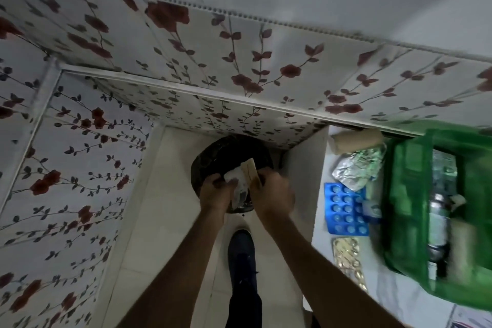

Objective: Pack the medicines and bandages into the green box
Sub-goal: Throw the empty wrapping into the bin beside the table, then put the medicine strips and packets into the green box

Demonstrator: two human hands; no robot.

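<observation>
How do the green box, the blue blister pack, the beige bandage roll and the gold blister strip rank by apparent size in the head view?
1. Green translucent plastic box, clearly largest.
2. Blue blister pack.
3 and 4. Beige bandage roll and gold blister strip look alike; the strip lies nearer the camera, so I leave them unranked.

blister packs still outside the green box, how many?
3 on the white surface left of the green box: crumpled silver foil blister pack at the back, blue blister pack in the middle, gold blister pack nearest. Others may be hidden.
</observation>
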